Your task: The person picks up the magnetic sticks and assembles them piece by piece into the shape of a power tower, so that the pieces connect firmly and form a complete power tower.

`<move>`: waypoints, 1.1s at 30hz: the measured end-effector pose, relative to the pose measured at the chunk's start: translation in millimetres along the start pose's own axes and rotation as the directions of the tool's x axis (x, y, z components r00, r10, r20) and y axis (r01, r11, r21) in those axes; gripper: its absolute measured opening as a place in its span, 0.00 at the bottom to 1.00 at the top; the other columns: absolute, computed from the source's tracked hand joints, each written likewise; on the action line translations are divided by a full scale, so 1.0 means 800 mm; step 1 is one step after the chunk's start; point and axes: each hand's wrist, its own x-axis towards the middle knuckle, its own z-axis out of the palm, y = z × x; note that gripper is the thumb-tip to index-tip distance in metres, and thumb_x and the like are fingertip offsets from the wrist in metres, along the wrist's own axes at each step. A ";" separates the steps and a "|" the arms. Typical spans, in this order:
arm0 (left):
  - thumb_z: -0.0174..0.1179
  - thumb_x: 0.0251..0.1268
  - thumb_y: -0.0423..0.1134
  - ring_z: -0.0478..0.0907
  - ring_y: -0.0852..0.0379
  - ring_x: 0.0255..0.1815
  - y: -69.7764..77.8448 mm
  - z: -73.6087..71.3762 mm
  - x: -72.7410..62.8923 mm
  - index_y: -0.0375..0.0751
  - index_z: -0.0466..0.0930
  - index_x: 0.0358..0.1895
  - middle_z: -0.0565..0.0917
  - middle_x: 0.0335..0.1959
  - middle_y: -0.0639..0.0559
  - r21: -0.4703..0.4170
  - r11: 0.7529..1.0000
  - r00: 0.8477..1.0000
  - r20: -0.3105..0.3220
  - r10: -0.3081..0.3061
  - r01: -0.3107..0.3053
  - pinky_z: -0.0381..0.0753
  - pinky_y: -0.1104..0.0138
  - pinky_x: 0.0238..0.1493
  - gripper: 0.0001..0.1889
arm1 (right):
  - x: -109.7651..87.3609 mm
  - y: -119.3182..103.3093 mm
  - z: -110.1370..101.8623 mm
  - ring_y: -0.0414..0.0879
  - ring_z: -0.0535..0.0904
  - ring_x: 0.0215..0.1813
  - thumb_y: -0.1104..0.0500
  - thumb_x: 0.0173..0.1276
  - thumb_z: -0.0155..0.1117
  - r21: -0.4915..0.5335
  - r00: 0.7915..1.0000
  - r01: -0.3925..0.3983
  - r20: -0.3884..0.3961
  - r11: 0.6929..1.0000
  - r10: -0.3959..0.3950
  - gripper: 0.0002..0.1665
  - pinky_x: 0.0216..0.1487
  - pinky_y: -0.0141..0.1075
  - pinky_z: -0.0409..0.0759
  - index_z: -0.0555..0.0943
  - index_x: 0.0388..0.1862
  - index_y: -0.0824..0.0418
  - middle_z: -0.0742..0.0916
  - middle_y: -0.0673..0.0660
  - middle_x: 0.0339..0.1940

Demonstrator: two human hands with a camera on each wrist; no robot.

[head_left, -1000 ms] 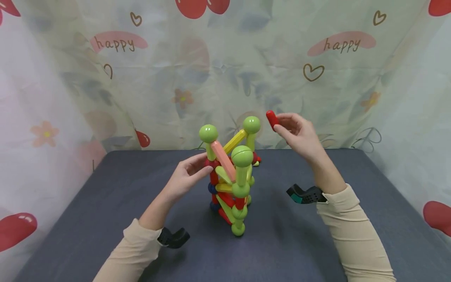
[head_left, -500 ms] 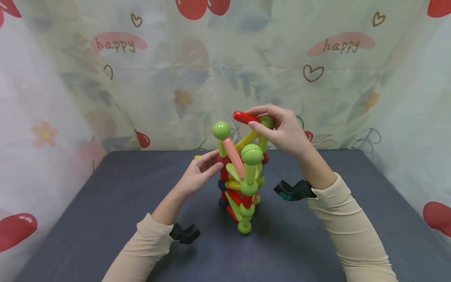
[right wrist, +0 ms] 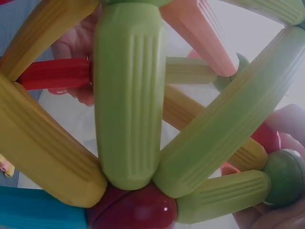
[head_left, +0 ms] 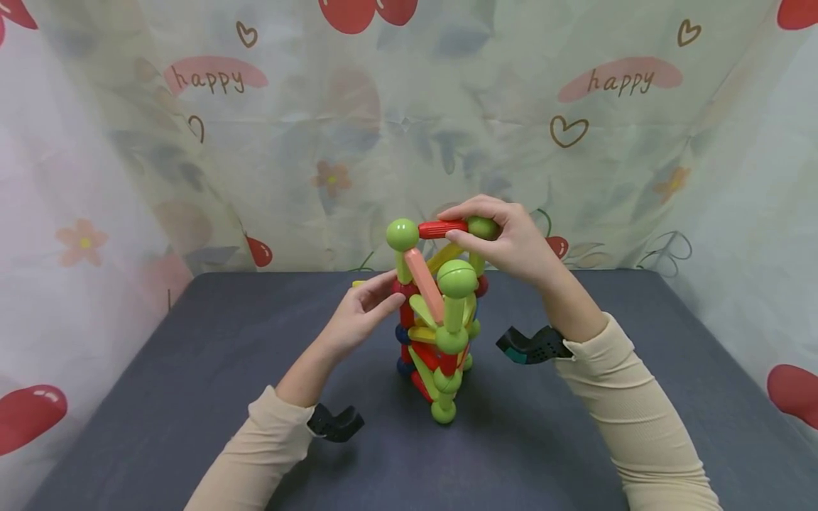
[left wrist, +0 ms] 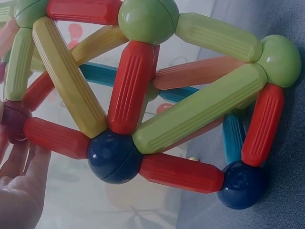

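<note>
A tower of magnetic rods and balls (head_left: 452, 339) stands on the table, built from green, red, yellow, pink and blue pieces. My left hand (head_left: 358, 312) grips the dark red ball (left wrist: 16, 121) on its left side, thumb in front and fingers behind. At the top, my right hand (head_left: 511, 231) pinches a red magnetic rod (head_left: 434, 230) between thumb and fingers. That rod lies level, one end right at the left green ball (head_left: 402, 234). Its other end meets the far green ball (head_left: 483, 228), partly covered by my right hand. A third green ball (head_left: 456, 279) tops the near post.
Dark grey cloth covers the table (head_left: 192, 369), with a printed curtain (head_left: 409, 142) hanging behind it. A yellow piece (head_left: 358, 284) peeks out behind my left hand. Loose pink and yellow pieces (right wrist: 6, 166) show at the left edge of the right wrist view.
My right hand has come left to the tower's top, and the red rod has turned from steep to level between two green balls. The tower has shifted slightly right with my left hand.
</note>
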 end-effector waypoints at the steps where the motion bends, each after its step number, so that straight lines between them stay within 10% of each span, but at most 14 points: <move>1: 0.56 0.71 0.42 0.69 0.44 0.68 0.000 0.000 0.000 0.36 0.62 0.72 0.70 0.67 0.37 -0.002 1.000 1.000 -0.001 0.000 0.000 0.71 0.60 0.66 0.29 | 0.000 0.000 0.000 0.42 0.78 0.40 0.71 0.62 0.66 0.002 1.000 0.002 0.002 1.000 -0.002 0.15 0.36 0.28 0.76 0.84 0.49 0.67 0.84 0.61 0.47; 9: 0.55 0.72 0.40 0.69 0.45 0.67 0.001 -0.001 0.000 0.36 0.62 0.72 0.71 0.67 0.37 -0.002 1.000 1.000 -0.001 0.006 -0.006 0.72 0.61 0.65 0.28 | -0.003 0.010 -0.006 0.42 0.78 0.42 0.61 0.72 0.58 0.160 0.994 -0.106 -0.005 0.981 0.109 0.19 0.40 0.29 0.75 0.77 0.58 0.68 0.82 0.55 0.51; 17: 0.57 0.71 0.40 0.74 0.49 0.63 0.002 -0.004 -0.008 0.37 0.65 0.70 0.73 0.65 0.37 0.021 1.000 1.000 -0.022 0.009 -0.009 0.75 0.63 0.62 0.27 | -0.016 0.087 -0.012 0.40 0.79 0.44 0.48 0.79 0.44 0.426 0.924 -0.333 -0.031 0.841 0.382 0.18 0.50 0.29 0.80 0.75 0.53 0.56 0.81 0.48 0.43; 23: 0.58 0.70 0.42 0.74 0.52 0.62 0.002 -0.004 -0.011 0.37 0.65 0.70 0.73 0.64 0.37 0.012 1.000 1.000 -0.017 0.019 -0.019 0.76 0.64 0.61 0.29 | -0.041 0.166 0.017 0.51 0.81 0.47 0.60 0.74 0.53 -0.039 0.850 -0.517 0.099 0.855 0.518 0.19 0.45 0.38 0.80 0.75 0.57 0.71 0.84 0.63 0.47; 28: 0.57 0.70 0.42 0.73 0.50 0.63 0.003 -0.001 -0.010 0.37 0.64 0.71 0.72 0.65 0.37 0.005 1.000 1.000 -0.019 0.019 -0.019 0.75 0.63 0.62 0.29 | -0.055 0.214 0.048 0.46 0.70 0.23 0.70 0.63 0.54 -0.291 0.857 -0.450 0.127 0.845 0.500 0.06 0.28 0.34 0.67 0.73 0.25 0.66 0.76 0.55 0.19; 33: 0.57 0.70 0.43 0.72 0.46 0.65 0.001 0.001 -0.009 0.37 0.64 0.71 0.72 0.65 0.37 0.004 1.000 1.000 -0.024 0.011 -0.010 0.75 0.63 0.62 0.29 | -0.061 0.241 0.062 0.44 0.67 0.23 0.69 0.58 0.56 -0.452 0.866 -0.397 0.104 0.799 0.489 0.14 0.31 0.39 0.68 0.67 0.18 0.57 0.73 0.50 0.17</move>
